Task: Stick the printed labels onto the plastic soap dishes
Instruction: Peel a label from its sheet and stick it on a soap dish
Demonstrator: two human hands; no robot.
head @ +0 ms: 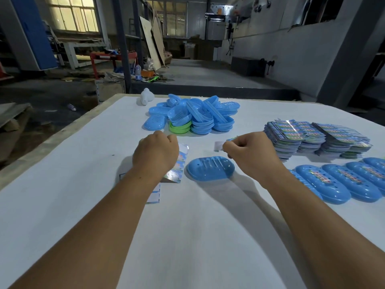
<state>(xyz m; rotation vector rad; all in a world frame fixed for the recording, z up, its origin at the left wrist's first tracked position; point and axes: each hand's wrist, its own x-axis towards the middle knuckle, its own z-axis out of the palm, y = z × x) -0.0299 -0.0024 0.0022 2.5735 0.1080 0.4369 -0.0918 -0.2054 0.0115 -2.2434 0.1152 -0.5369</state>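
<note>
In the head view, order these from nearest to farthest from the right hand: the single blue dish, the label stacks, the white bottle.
1. Single blue dish: just below-left of the right hand.
2. Label stacks: to its right.
3. White bottle: far edge, up-left.

bare table [198,236] lies open nearest the person — dish pile [193,115] blocks the far side.

The left hand [155,156] covers much of the glossy label sheet [181,163] under it. The right hand [252,155] hides most of its pinched label [219,146]. Print on the label stacks [316,138] is unreadable. The right edge crops the labelled dishes [354,182].
</note>
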